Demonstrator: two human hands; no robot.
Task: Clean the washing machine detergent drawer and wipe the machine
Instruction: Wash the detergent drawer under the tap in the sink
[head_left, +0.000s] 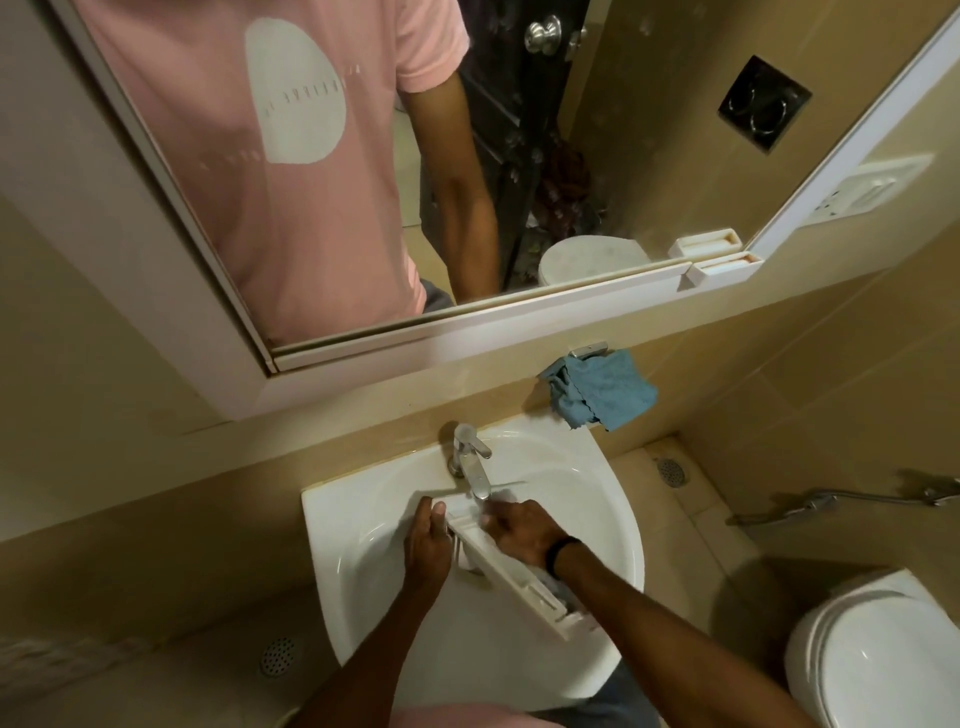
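A white detergent drawer (511, 569) lies tilted across the white sink (363, 525), its far end under the chrome tap (470, 462). My left hand (428, 543) grips the drawer's left side near that far end, thumb over the rim. My right hand (522, 527) rests on the drawer's upper right part close to the spout, its fingers hidden from view. A blue cloth (602, 389) hangs on a wall holder above the sink's right side. No washing machine is in view.
A mirror (363, 156) spans the wall above the sink. A white toilet (878, 654) stands at the lower right, with a spray hose (841, 501) on the wall beside it. Floor drains (279, 656) sit on both sides of the sink.
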